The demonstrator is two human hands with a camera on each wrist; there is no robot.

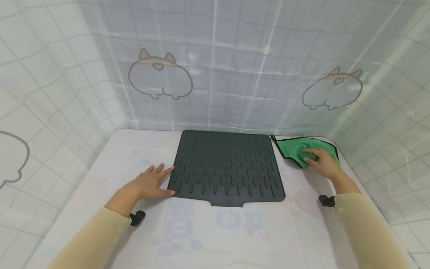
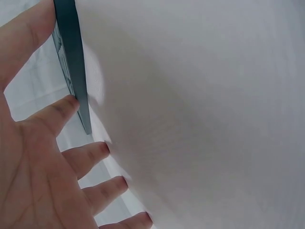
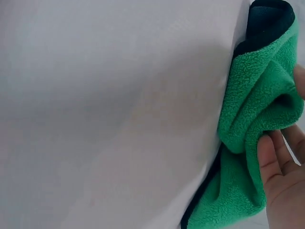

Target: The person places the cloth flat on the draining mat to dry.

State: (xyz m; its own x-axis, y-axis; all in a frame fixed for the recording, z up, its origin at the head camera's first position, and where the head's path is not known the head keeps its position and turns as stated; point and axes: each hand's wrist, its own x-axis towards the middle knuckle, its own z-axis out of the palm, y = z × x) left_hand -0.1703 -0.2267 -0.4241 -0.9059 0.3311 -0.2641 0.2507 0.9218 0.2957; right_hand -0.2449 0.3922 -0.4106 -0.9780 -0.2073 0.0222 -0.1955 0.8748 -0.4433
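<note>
A white cloth-covered table (image 1: 235, 231), walled in by a pale checked curtain with cartoon dogs (image 1: 215, 74), carries a dark grey ribbed rubber mat (image 1: 226, 168) at its centre, likely floppy and grippy, with the left hand (image 1: 147, 185) spread flat, fingertips touching the mat's left edge. To the mat's right lies a small green microfibre cloth with dark trim (image 1: 302, 149), probably soft, light and easily bunched; the right hand (image 1: 322, 162) curls its fingers (image 3: 276, 157) into a gathered fold.
</note>
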